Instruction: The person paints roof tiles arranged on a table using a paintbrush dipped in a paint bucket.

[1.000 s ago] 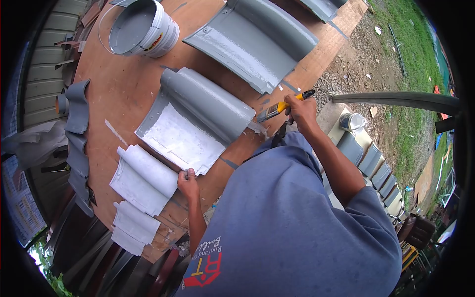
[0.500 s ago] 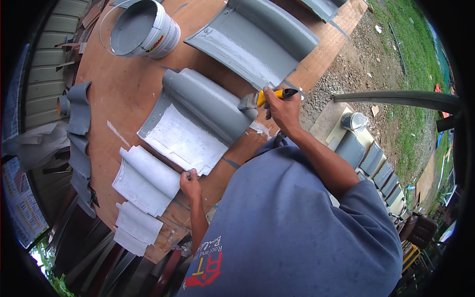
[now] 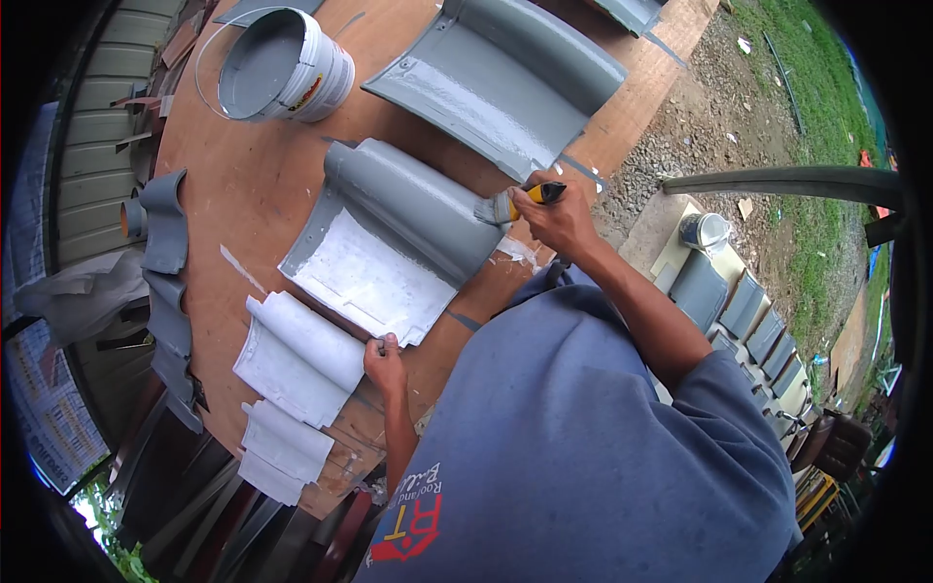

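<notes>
A brown wooden table [image 3: 258, 204] spreads across the left and centre of the frame. On it, just left of centre, lies the partly grey tile [image 3: 394, 228], its raised ridge grey and the lower stretch of its trough white. That ridge sets the tile's long axis, running from upper left down to lower right. The paint bucket [image 3: 330, 83] stands in the upper left, apart from the tile.

The person's right hand [image 3: 559, 219], right of centre, lies just beyond the ridge's lower-right end and is the nearer hand to it; from its fingers the tile extends to the left. The left hand [image 3: 386, 364], below centre, is at the tile's lower edge, on the white side, with thumb and fingers pinching that edge; the undermost fingers are hidden.

The right fingers are wrapped around a yellow-handled paintbrush [image 3: 499, 206], whose handle angles in from the upper right. Its bristles point leftward and slightly down, touching the ridge near its lower-right end, so the brush lies across the long axis rather than along it.
</notes>
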Tool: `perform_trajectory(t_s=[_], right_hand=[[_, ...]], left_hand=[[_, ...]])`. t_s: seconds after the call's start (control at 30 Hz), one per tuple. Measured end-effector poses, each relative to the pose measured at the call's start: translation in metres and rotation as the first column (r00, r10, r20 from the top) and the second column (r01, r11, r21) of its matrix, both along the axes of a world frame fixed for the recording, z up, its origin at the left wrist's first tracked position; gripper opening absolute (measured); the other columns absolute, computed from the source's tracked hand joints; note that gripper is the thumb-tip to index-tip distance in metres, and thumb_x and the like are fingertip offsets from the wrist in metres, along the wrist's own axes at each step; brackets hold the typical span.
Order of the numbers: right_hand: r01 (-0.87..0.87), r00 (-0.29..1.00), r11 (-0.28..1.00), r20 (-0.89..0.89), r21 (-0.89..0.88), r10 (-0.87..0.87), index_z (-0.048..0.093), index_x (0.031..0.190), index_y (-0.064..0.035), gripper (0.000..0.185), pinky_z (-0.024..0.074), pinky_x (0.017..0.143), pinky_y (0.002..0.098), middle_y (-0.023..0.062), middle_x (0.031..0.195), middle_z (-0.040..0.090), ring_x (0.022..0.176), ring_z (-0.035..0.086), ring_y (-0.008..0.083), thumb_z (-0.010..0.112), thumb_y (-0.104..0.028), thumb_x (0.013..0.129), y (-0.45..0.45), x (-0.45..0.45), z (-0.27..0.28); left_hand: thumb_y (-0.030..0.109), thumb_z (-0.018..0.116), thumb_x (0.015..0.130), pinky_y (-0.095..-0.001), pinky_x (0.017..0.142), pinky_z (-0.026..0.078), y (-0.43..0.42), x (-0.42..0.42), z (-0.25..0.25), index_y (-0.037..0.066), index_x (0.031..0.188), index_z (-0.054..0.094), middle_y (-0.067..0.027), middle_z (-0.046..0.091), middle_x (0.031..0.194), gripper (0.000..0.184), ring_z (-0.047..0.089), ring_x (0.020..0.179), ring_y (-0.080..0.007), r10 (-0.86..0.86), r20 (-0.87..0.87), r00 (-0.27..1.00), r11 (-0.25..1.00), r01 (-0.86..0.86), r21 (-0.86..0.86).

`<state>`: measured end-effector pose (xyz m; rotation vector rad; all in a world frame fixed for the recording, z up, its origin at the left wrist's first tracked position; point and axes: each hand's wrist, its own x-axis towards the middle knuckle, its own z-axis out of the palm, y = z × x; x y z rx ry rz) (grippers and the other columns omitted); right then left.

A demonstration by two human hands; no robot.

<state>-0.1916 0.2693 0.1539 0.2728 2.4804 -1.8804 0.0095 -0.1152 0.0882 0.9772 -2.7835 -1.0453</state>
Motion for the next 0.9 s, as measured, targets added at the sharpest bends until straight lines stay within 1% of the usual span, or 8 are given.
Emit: perform_trajectory(t_s=[0.1, 0.23, 0.33, 0.4, 0.53, 0.6, 0.73, 0.9], right_hand=[[-0.162, 0.987, 0.922, 0.071, 0.353, 0.147, 0.069, 0.079, -0.0003, 0.028, 0.0476, 0.056, 0.0419, 0.0164, 0.062, 0.061, 0.053, 0.059, 0.0290, 0.077, -0.022, 0.093, 0.018, -0.010, 0.026], [-0.127, 0.992, 0.989, -0.005, 0.071, 0.127, 0.073, 0.088, -0.0004, 0.021, 0.0486, 0.057, 0.0429, 0.0165, 0.065, 0.065, 0.054, 0.059, 0.0289, 0.077, -0.020, 0.093, 0.021, -0.012, 0.049], [-0.224, 0.971, 0.971, -0.062, 0.086, 0.229, 0.073, 0.090, -0.0002, 0.020, 0.0490, 0.057, 0.0406, 0.0154, 0.066, 0.066, 0.055, 0.060, 0.0266, 0.077, -0.019, 0.093, 0.018, -0.005, 0.023], [-0.234, 0.959, 0.944, -0.106, 0.232, 0.264, 0.073, 0.090, -0.0006, 0.019, 0.0500, 0.059, 0.0392, 0.0158, 0.069, 0.068, 0.058, 0.061, 0.0260, 0.078, -0.019, 0.092, 0.028, 0.001, 0.010], [-0.277, 0.961, 0.921, 0.105, 0.275, 0.257, 0.076, 0.097, -0.0001, 0.016, 0.0538, 0.062, 0.0349, 0.0155, 0.083, 0.074, 0.067, 0.069, 0.0220, 0.078, -0.016, 0.094, 0.036, 0.019, 0.029], [-0.161, 0.936, 0.973, -0.286, 0.165, 0.203, 0.073, 0.091, -0.0015, 0.012, 0.0527, 0.062, 0.0410, 0.0171, 0.077, 0.070, 0.066, 0.070, 0.0314, 0.078, -0.012, 0.092, 0.027, 0.032, 0.020], [-0.454, 0.792, 0.857, -0.330, 0.245, 0.514, 0.073, 0.097, -0.0033, 0.009, 0.0544, 0.066, 0.0413, 0.0168, 0.086, 0.073, 0.073, 0.071, 0.0336, 0.078, -0.008, 0.091, -0.001, 0.058, 0.032], [-0.601, 0.736, 0.795, -0.330, 0.083, 0.591, 0.073, 0.097, -0.0034, 0.010, 0.0533, 0.064, 0.0410, 0.0159, 0.084, 0.072, 0.071, 0.071, 0.0316, 0.078, -0.009, 0.091, -0.010, 0.063, 0.044]], left_hand=[[0.023, 0.077, 0.098, -0.0412, 0.065, 0.047, 0.006, -0.002, 0.005, -0.002, 0.082, 0.062, -0.0110, 0.064, 0.071, 0.033, 0.055, 0.065, -0.0223, 0.006, -0.010, 1.000, 1.000, -0.006, -0.017], [0.023, 0.077, 0.098, -0.0411, 0.065, 0.047, 0.004, 0.000, 0.000, -0.002, 0.082, 0.061, -0.0110, 0.064, 0.071, 0.033, 0.055, 0.065, -0.0223, -0.007, -0.001, 1.000, 1.000, 0.007, -0.012], [0.023, 0.077, 0.098, -0.0410, 0.065, 0.047, 0.003, -0.001, 0.004, -0.002, 0.082, 0.061, -0.0108, 0.064, 0.071, 0.034, 0.056, 0.066, -0.0221, 0.019, -0.011, 1.000, 0.999, -0.019, 0.027], [0.023, 0.076, 0.099, -0.0405, 0.065, 0.047, 0.001, -0.001, 0.001, -0.001, 0.083, 0.062, -0.0104, 0.065, 0.072, 0.033, 0.057, 0.066, -0.0214, -0.025, -0.001, 1.000, 0.999, 0.025, -0.030], [0.024, 0.076, 0.099, -0.0402, 0.065, 0.048, 0.003, 0.001, -0.004, -0.001, 0.083, 0.063, -0.0100, 0.065, 0.072, 0.033, 0.057, 0.066, -0.0211, 0.018, -0.027, 0.999, 1.000, -0.018, 0.010], [0.025, 0.076, 0.099, -0.0401, 0.065, 0.048, 0.007, 0.001, -0.002, -0.002, 0.084, 0.063, -0.0100, 0.065, 0.072, 0.033, 0.057, 0.066, -0.0212, 0.036, -0.055, 0.998, 0.999, -0.036, 0.000], [0.026, 0.077, 0.098, -0.0407, 0.065, 0.047, 0.001, 0.000, -0.001, -0.002, 0.083, 0.063, -0.0102, 0.064, 0.072, 0.034, 0.055, 0.065, -0.0214, -0.013, -0.007, 1.000, 0.999, 0.013, -0.035], [0.027, 0.078, 0.098, -0.0406, 0.064, 0.047, 0.000, 0.001, -0.006, -0.002, 0.081, 0.063, -0.0101, 0.064, 0.071, 0.036, 0.054, 0.064, -0.0213, -0.003, -0.049, 0.999, 1.000, 0.002, -0.018]])
